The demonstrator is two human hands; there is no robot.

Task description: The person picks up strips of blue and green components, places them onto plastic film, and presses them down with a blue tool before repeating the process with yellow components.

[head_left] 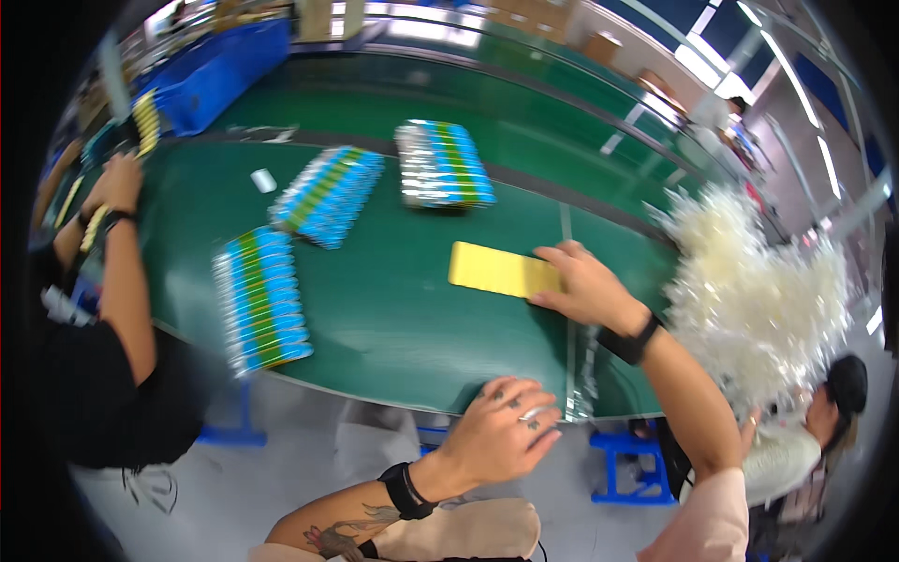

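My right hand [590,288] is closed on one end of a flat yellow ribbed strip [494,270], thumb on the near side and fingers on the far side. The strip lies level at the middle right of the green table [393,323]. Close to the table's front edge is my left hand [506,426], slightly blurred; its fingers are loosely bent, the thumb stands apart, and nothing shows in it. Left of the strip lie three bundles of blue, green and silver packets: a near-left bundle [262,300], a middle bundle [330,195] and a far bundle [444,164].
A heap of clear plastic bags [754,290] rises at the right end. A strip of clear film [582,379] hangs near the front edge. A co-worker's hands [117,187] hold yellow pieces at far left, by a blue bin [220,80]. Blue stools [632,473] stand below the table.
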